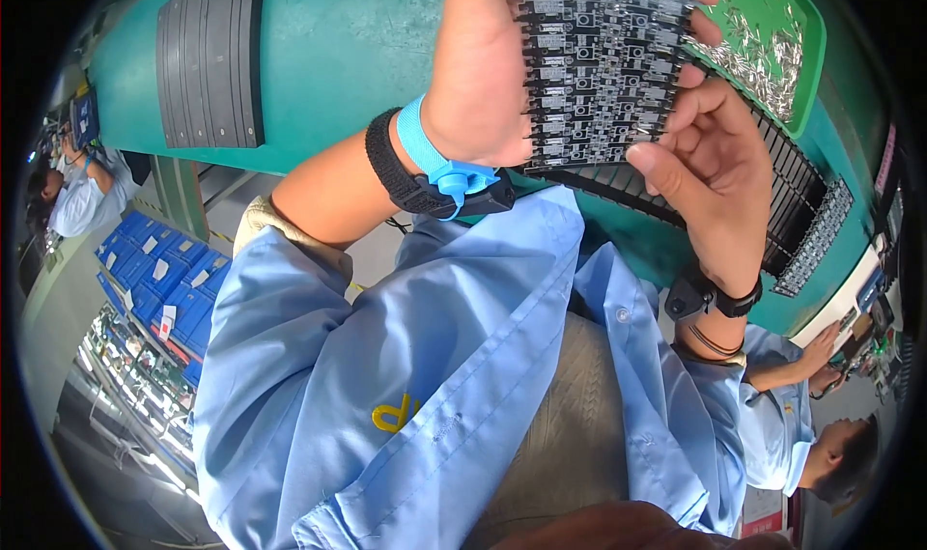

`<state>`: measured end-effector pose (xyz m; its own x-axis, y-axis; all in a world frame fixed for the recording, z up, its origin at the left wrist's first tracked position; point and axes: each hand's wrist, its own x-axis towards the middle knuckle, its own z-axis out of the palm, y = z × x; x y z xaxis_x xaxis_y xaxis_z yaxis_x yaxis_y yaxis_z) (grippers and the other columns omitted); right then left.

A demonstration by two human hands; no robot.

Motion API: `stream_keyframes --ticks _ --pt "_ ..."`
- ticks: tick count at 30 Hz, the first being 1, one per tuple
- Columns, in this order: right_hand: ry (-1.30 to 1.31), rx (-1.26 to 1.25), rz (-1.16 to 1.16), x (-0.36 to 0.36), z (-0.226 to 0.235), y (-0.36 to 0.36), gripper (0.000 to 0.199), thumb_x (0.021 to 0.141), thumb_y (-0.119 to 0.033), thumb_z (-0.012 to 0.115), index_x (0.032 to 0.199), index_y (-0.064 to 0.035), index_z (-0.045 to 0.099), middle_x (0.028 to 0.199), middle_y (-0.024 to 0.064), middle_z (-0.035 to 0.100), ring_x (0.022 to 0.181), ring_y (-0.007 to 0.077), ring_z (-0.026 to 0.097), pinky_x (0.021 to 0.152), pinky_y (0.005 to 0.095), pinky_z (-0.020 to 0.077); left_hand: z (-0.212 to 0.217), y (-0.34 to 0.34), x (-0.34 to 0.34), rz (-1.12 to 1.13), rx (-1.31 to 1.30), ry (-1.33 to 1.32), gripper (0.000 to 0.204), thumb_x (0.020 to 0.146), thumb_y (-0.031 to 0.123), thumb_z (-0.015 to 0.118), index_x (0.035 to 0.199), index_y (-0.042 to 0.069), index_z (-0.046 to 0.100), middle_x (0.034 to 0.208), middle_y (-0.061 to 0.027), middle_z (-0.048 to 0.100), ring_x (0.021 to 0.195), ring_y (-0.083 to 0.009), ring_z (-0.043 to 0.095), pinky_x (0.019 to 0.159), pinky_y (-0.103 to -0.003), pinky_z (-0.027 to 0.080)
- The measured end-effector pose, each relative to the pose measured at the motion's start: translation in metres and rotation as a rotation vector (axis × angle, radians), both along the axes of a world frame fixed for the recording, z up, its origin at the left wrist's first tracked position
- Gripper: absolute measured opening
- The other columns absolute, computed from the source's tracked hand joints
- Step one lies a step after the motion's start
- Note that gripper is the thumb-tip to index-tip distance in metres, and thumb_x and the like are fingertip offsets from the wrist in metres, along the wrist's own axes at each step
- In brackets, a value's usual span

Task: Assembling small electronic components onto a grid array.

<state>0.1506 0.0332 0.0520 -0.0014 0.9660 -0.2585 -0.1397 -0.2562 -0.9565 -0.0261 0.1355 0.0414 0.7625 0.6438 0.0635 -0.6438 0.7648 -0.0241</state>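
A black panel of many small circuit boards is held up over the green bench, its printed face showing. My left hand grips its left edge; some of those fingers are hidden behind the panel. At the lower right edge, my right hand holds the panel with thumb and curled fingers. Under and beside it lies a black slotted tray, with a strip of similar boards at its right end. A blue strap and a black band circle my left wrist.
A green bin with many small silvery metal pieces stands at the far right. Dark grey ribbed plates lie on the green bench at the left. Blue boxes are stacked lower left. Other people sit at both sides, one with a hand near the right.
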Motion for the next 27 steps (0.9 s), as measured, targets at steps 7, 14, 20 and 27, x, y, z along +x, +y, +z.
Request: stream_keyframes --ticks 7,14,20,27 --pt "0.087 -0.186 0.172 0.020 0.014 0.008 0.027 0.090 0.004 0.077 0.109 -0.0008 0.058 0.091 0.0002 0.063 0.078 0.0058 0.062 0.060 0.0194 0.0478 -0.003 0.002 -0.001 -0.001 -0.035 0.071 0.109 0.092 0.090 0.019 0.142 0.000 0.054 0.122 -0.0164 0.070 0.102 -0.0296 0.073 0.089 -0.042 0.063" --pt "0.133 -0.203 0.210 0.030 0.006 0.012 0.009 0.103 -0.008 0.063 0.106 0.0001 0.060 0.088 0.0080 0.069 0.067 0.0102 0.064 0.056 0.0220 0.0483 -0.005 0.004 0.003 0.120 0.148 0.153 0.104 0.095 0.086 0.025 0.155 0.001 0.039 0.139 -0.0181 0.062 0.124 -0.0341 0.063 0.105 -0.051 0.052" --pt "0.015 0.017 0.002 0.070 0.025 0.005 0.018 0.106 -0.019 0.059 0.104 -0.0006 0.060 0.081 0.0023 0.062 0.065 0.0072 0.059 0.057 0.0221 0.0468 0.029 0.017 0.008 0.186 0.076 0.335 0.105 0.095 0.084 0.030 0.162 0.003 0.024 0.147 -0.0210 0.057 0.134 -0.0388 0.057 0.114 -0.059 0.044" --pt "-0.172 0.142 0.350 0.124 0.056 0.008 0.022 0.107 -0.023 0.057 0.100 -0.0021 0.061 0.078 -0.0047 0.052 0.066 0.0040 0.052 0.059 0.0201 0.0421 0.007 0.015 -0.003 -0.630 -0.065 0.445 0.110 0.094 0.086 0.026 0.157 -0.003 0.035 0.145 -0.0268 0.056 0.129 -0.0416 0.059 0.110 -0.052 0.049"
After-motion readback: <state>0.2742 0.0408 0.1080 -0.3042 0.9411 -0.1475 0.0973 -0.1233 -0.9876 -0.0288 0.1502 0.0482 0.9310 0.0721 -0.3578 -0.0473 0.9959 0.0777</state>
